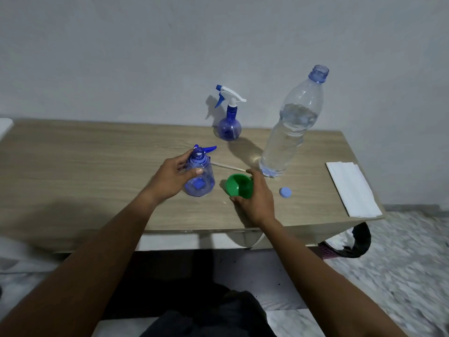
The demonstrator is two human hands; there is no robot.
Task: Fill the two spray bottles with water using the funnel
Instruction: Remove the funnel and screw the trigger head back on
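Note:
An uncapped blue spray bottle (200,177) stands on the wooden table (97,166), and my left hand (170,180) grips its upper body. Its removed spray head (207,149) lies behind it, with the dip tube (228,167) stretching right across the table. My right hand (255,197) holds the green funnel (239,185), tipped on its side just right of that bottle. A second blue spray bottle (229,117) with its white trigger head on stands at the back. A tall clear water bottle (291,127), open and partly full, stands at the right.
A small blue bottle cap (285,192) lies on the table right of my right hand. Folded white paper (349,188) sits at the table's right edge. A dark bin (349,242) stands on the floor beneath that corner. The wall is close behind the table.

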